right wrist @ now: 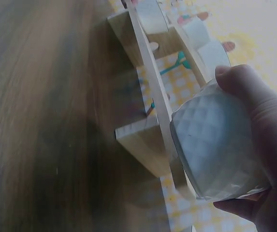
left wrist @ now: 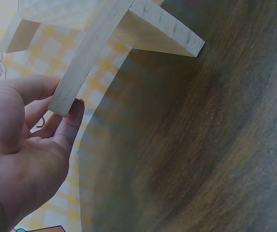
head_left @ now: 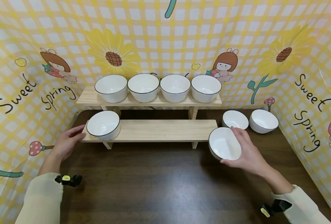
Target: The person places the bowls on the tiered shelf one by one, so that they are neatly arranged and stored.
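My right hand (head_left: 248,152) grips a white bowl (head_left: 222,144) with a thin dark rim, thumb and fingers on opposite sides. The bowl is tilted, in front of the right end of the lower wooden shelf (head_left: 168,130). Its diamond-textured outside fills much of the right wrist view, where the bowl (right wrist: 220,145) hides part of the shelf. My left hand (head_left: 67,143) pinches the left end of that shelf; the left wrist view shows the board end (left wrist: 75,82) between thumb and fingers. Beside that hand, one white bowl (head_left: 104,124) stands upright on the shelf.
Several white bowls stand in a row on the upper shelf (head_left: 150,101). Two more, a nearer one (head_left: 235,118) and a right one (head_left: 264,121), stand on the dark wooden table (head_left: 160,186) at the right. Yellow checked cloth (head_left: 165,40) hangs behind and at both sides.
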Demonstrator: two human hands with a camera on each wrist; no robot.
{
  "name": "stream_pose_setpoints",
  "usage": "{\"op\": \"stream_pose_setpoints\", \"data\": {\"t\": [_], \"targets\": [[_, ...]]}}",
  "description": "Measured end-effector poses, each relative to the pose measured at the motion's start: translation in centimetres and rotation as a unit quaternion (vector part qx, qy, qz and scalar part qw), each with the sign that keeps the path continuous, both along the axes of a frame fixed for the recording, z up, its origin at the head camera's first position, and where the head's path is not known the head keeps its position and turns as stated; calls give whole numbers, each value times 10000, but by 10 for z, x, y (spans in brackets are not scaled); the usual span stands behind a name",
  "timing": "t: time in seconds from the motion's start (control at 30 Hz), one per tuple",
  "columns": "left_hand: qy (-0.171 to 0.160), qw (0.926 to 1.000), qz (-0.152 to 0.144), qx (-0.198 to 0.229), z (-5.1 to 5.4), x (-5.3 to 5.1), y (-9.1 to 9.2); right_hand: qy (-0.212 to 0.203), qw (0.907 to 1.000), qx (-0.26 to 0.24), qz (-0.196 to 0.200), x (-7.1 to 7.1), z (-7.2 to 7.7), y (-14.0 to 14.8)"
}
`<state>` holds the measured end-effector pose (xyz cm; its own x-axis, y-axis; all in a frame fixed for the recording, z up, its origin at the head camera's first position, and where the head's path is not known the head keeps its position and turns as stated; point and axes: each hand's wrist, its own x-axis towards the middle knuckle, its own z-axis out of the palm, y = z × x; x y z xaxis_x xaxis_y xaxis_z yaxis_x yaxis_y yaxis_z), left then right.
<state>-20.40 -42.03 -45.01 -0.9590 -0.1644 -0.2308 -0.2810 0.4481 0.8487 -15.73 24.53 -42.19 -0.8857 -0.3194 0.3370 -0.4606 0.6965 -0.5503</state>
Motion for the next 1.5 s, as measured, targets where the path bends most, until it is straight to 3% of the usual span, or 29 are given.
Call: {"op": "stream_pose_setpoints", "data": {"t": [0.2, 0.57, 1.17, 1.5], "targets": [[56, 10000, -57, 10, -2, -1, -1, 132, 9993, 86, 328, -6, 6, -18], [-13, 9999, -80, 144, -2, 0, -1, -49, 9974, 136, 711, -17, 12, -49], [10, 9998, -39, 203, -6, -2, -4, -101, 9909, -135, 1339, -33, 18, -95], [115, 9996, -26, 253, -5, -1, -3, -256, 9892, -85, 1442, -38, 20, -121]]}}
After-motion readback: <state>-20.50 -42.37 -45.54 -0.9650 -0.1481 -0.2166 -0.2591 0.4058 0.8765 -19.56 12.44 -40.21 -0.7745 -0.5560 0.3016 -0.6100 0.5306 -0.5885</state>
